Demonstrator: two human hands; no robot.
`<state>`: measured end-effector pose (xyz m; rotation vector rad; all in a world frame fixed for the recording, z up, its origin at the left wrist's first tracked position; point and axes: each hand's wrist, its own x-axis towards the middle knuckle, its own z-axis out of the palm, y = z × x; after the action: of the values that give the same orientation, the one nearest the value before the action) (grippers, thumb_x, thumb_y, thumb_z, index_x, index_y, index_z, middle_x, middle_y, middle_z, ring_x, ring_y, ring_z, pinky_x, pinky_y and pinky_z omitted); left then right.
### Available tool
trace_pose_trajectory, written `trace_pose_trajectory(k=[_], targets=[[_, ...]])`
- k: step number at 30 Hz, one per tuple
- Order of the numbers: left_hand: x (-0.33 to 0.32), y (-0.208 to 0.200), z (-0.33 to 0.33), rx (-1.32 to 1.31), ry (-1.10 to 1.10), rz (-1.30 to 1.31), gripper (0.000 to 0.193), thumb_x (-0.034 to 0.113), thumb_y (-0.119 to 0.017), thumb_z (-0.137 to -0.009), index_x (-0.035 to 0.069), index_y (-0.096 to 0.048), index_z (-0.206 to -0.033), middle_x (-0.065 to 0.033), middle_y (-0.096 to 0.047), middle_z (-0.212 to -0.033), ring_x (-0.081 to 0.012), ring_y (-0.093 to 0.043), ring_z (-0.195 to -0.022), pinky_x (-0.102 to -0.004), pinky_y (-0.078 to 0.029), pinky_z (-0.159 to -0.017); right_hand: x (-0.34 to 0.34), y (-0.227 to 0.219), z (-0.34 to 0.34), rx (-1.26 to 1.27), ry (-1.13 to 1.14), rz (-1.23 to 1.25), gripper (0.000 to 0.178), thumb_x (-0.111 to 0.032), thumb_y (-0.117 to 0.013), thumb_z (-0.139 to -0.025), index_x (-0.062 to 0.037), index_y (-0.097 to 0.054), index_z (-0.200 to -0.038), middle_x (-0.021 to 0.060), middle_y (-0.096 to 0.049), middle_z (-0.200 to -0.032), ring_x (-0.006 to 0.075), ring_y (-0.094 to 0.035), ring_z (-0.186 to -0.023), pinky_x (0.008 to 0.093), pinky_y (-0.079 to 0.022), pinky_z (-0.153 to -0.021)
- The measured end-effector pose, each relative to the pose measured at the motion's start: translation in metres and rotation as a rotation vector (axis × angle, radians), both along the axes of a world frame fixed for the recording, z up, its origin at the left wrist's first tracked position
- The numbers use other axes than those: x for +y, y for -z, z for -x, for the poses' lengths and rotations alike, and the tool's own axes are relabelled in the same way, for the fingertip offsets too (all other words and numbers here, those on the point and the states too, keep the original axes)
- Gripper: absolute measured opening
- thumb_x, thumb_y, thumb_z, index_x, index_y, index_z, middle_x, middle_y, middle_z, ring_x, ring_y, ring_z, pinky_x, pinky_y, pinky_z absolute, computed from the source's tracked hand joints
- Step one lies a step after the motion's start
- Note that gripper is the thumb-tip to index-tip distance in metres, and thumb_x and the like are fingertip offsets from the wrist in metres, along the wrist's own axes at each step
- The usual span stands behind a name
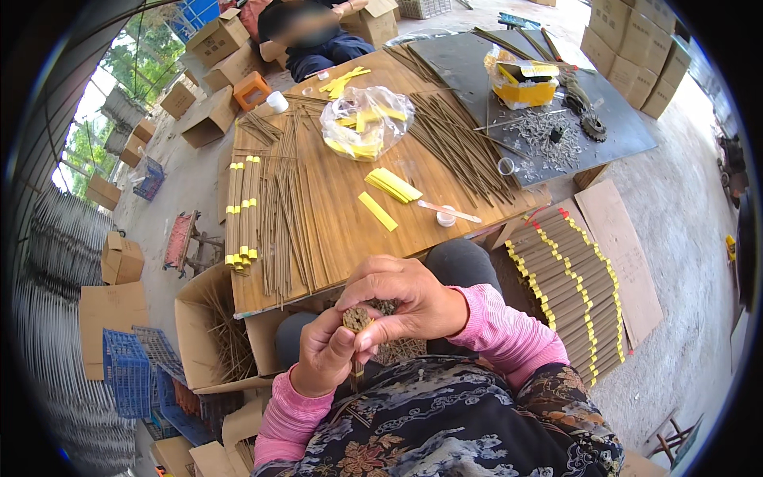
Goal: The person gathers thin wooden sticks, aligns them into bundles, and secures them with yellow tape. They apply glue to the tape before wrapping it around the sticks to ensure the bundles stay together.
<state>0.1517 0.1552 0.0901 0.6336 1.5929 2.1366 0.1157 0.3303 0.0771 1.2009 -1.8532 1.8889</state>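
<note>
Over my lap, my left hand [324,350] is closed around a bundle of thin brown incense sticks [357,319], whose round end points up. My right hand [409,300] grips the same bundle near its top, thumb against the side and fingers curled over. A bit of yellow shows at the bundle beneath my fingers. Beyond my hands, on the wooden table [318,179], lie a single yellow paper strip [377,211] and a stack of yellow strips [394,184]. Beside them a flat stick [449,211] rests across a small white-rimmed pot [446,219].
Loose sticks [286,230] and yellow-banded bundles [242,215] lie at the table's left. A plastic bag of yellow strips [366,123] sits behind. Many banded bundles [568,278] lie on cardboard at right. An open carton [195,342] stands at left; a person [314,36] sits across.
</note>
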Motion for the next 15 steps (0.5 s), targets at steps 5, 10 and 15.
trace_pose_trajectory(k=[5, 10, 15], targets=[[-0.001, -0.003, 0.015, -0.009, -0.181, -0.113, 0.042, 0.037, -0.053, -0.086, -0.003, -0.053, -0.099, -0.0052, -0.052, -0.067, -0.0082, -0.042, -0.052, -0.0201, -0.035, -0.047, 0.041, 0.014, 0.024, 0.026, 0.514, -0.140, 0.023, -0.019, -0.067, -0.074, -0.0028, -0.060, -0.089, 0.0116, -0.058, -0.085, 0.0276, -0.055, -0.081, 0.0354, -0.044, -0.071], [-0.003, -0.001, 0.028, -0.008, -0.273, -0.139, 0.038, 0.035, -0.055, -0.085, 0.000, -0.053, -0.099, -0.0057, -0.051, -0.066, -0.0092, -0.042, -0.051, -0.0209, -0.035, -0.046, 0.111, 0.094, 0.050, -0.040, 1.071, -0.764, 0.030, -0.033, -0.064, -0.074, -0.0034, -0.061, -0.082, 0.0126, -0.057, -0.082, 0.0309, -0.053, -0.080, 0.0396, -0.042, -0.069], [0.003, 0.003, 0.032, -0.022, -0.309, -0.144, 0.035, 0.034, -0.054, -0.086, 0.001, -0.053, -0.098, -0.0062, -0.051, -0.066, -0.0099, -0.042, -0.050, -0.0213, -0.035, -0.045, 0.123, 0.130, 0.054, -0.168, 1.009, -0.917, 0.027, -0.032, -0.064, -0.073, -0.0050, -0.061, -0.076, 0.0113, -0.056, -0.078, 0.0293, -0.054, -0.078, 0.0398, -0.041, -0.068]])
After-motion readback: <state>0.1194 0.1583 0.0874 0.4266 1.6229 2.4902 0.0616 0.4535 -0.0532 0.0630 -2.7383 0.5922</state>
